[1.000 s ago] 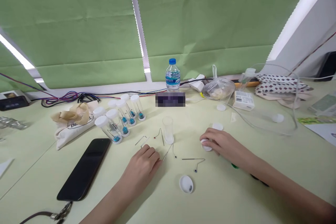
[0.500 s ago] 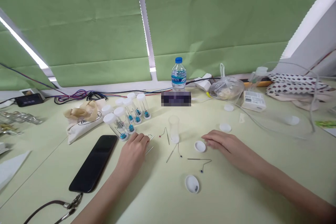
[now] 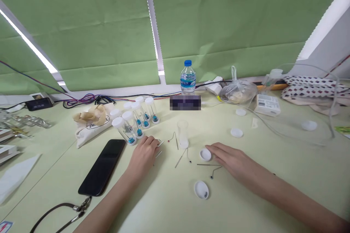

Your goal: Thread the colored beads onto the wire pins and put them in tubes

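Note:
My left hand (image 3: 144, 153) rests low over the table, fingers curled over thin bent metal wires (image 3: 160, 143) whose ends poke out on its right. My right hand (image 3: 228, 156) has its fingertips at the right rim of a small white cap (image 3: 205, 154); the thumb is mostly hidden. Between the hands stands an open clear tube (image 3: 183, 134) with a white base. Around it lie a bent wire with a red tip (image 3: 174, 139), one with a dark tip (image 3: 188, 156) and another (image 3: 212, 170) by my right hand. A second white cap (image 3: 201, 190) lies nearer me.
Several capped tubes with blue pieces (image 3: 139, 122) stand left of centre. A black phone (image 3: 102, 167) with a strap and a cloth pouch (image 3: 94, 125) lie farther left. A water bottle (image 3: 188, 78), plastic bag (image 3: 237, 91) and white box (image 3: 267, 105) are at the back. A white disc (image 3: 236, 133) lies right.
My right hand has shifted slightly left, and the white cap at its fingertips has moved left with it. My left hand stays nearly in place. The whole view has shifted a little.

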The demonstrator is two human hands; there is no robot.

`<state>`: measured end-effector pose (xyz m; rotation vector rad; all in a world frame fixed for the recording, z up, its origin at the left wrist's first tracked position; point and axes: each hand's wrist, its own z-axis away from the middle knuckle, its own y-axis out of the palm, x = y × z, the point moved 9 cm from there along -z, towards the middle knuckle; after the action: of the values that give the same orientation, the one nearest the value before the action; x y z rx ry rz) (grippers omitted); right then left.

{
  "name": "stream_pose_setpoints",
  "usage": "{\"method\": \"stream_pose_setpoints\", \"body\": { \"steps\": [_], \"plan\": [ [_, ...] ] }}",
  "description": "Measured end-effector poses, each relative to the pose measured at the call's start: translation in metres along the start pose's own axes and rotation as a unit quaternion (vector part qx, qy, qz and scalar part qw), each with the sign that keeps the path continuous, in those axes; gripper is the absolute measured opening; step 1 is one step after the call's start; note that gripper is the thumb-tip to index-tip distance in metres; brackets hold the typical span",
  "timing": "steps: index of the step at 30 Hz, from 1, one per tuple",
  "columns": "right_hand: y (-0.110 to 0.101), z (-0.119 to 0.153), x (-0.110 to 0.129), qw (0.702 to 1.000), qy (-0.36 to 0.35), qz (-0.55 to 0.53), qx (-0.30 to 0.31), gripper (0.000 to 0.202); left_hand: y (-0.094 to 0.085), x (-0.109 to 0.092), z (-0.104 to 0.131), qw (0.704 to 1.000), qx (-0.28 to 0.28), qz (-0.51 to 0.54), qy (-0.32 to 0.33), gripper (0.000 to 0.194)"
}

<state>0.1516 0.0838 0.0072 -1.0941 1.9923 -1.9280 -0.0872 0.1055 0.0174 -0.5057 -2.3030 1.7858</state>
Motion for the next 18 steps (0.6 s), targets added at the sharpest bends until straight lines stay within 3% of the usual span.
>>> {"method": "stream_pose_setpoints", "body": {
  "steps": [5, 13, 18],
  "plan": [
    [-0.002, 0.0, 0.004, 1.0, -0.023, 0.011, -0.005, 0.039, 0.004, -0.009, -0.012, 1.0, -0.004, -0.014, 0.02, 0.017],
    [-0.021, -0.002, 0.028, 0.994, -0.08, 0.061, -0.033, 0.029, 0.027, -0.031, -0.036, 0.996, 0.003, -0.072, 0.044, 0.017],
    [-0.026, 0.001, 0.03, 0.99, -0.095, 0.091, -0.048, 0.033, 0.013, -0.019, -0.029, 0.996, 0.001, -0.084, 0.011, 0.021]
  ]
}}
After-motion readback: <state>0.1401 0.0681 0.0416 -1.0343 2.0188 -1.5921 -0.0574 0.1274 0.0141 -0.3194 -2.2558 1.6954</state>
